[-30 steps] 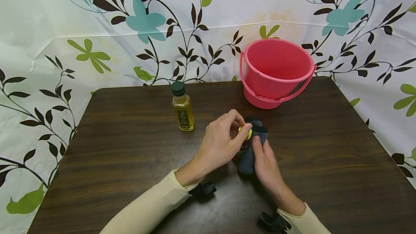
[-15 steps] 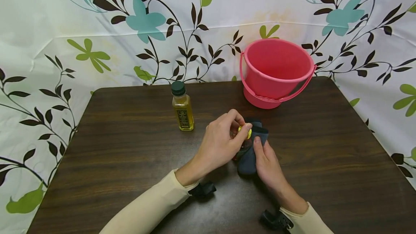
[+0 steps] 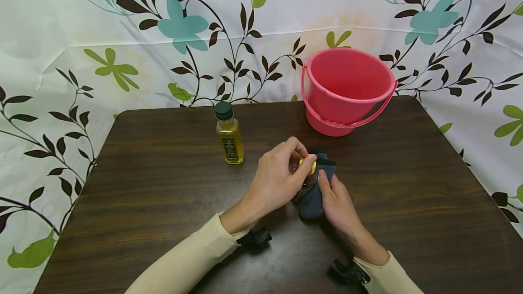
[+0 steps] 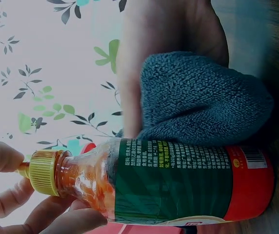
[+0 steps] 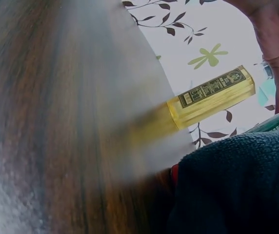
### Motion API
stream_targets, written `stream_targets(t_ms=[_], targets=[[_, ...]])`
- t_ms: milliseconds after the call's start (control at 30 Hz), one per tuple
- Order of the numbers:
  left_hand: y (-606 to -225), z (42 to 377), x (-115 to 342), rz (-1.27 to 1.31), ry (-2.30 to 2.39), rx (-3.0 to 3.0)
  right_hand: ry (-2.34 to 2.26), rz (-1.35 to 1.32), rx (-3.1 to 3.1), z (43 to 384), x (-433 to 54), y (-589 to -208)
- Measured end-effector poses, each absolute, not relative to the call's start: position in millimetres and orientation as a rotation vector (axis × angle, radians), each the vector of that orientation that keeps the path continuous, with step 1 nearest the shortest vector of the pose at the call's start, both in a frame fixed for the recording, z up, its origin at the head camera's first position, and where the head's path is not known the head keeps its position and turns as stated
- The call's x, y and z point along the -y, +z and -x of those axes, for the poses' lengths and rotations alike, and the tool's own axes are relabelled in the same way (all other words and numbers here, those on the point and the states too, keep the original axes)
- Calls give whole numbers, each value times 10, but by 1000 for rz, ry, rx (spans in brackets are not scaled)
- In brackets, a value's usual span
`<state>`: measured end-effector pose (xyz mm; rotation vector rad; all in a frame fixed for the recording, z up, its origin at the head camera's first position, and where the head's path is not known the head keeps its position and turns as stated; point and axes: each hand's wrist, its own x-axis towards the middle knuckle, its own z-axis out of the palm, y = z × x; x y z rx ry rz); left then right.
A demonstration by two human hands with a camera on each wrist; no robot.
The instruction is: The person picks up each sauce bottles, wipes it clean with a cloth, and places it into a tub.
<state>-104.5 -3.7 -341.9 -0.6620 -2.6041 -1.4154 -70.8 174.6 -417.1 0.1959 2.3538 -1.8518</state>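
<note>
My left hand (image 3: 275,176) pinches the ribbed yellow cap (image 4: 44,171) of a sauce bottle between thumb and fingers, with other fingers around its neck. The sauce bottle (image 4: 173,180) has a green label with a red band at its base and reddish contents. It stands upright on the table, mostly hidden behind my left hand in the head view. A dark blue-grey terry cloth (image 3: 312,205) lies against the bottle's side. My right hand (image 3: 338,203) holds this cloth, thumb on top; its other fingers are partly hidden.
A bottle of yellow oil (image 3: 230,144) with a dark green cap stands left of the hands. Behind them, at the table's back right, is a pink bucket (image 3: 347,115) with its handle down. The dark wooden table (image 3: 163,185) ends at a patterned curtain (image 3: 278,8).
My right hand and wrist have shifted slightly rightward, and the folded upper part of the cloth has changed shape a little against the bottle. My left hand stays at the cap.
</note>
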Motion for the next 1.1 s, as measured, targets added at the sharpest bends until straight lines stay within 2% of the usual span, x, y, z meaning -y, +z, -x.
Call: stream_targets(t_ms=[233, 600, 1100], targets=[[-3420, 1046, 37, 662, -1411, 2596, -1962, -198, -2218, 697, -1688, -4084], [-3412, 1048, 42, 657, -1422, 2615, -1946, -315, -2458, 687, -1626, -3924], [-3414, 1055, 39, 666, -1384, 2612, -2308, -307, -2296, 631, -1685, -3552]])
